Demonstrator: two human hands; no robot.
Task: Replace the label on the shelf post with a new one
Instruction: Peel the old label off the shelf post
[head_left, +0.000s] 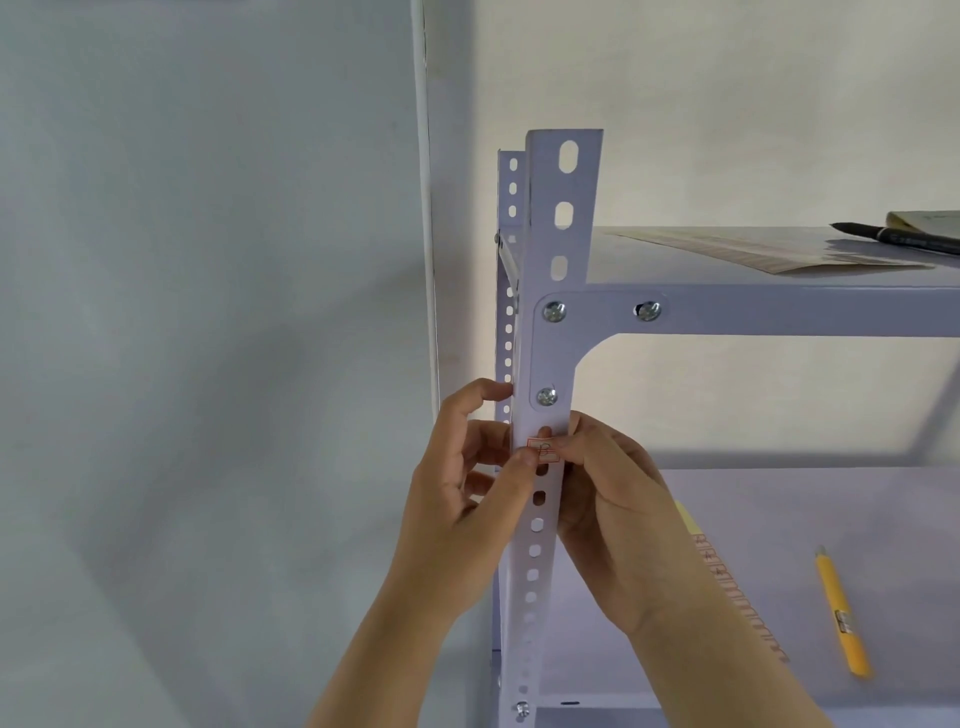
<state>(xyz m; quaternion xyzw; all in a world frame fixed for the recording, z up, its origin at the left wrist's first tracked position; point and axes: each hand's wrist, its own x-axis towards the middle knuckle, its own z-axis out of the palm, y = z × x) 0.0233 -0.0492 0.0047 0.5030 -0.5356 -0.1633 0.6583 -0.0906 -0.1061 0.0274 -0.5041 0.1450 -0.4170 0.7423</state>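
Red-bordered label (543, 450) on perforated shelf post (540, 519) below bracket screw (546, 396), left hand (467, 483) thumb and right hand (618, 499) fingertips pinched at its edges, yellow pen (841, 613) on lower shelf (779, 509), black marker (904, 238) and paper sheets (753, 252) above

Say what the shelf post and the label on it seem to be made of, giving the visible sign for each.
Shelf post: probably painted steel, with a smooth pale finish, punched slots and bolted joints. Label: looks like thin white paper or sticker stock, printed with an orange-red border, lying flat on the post.
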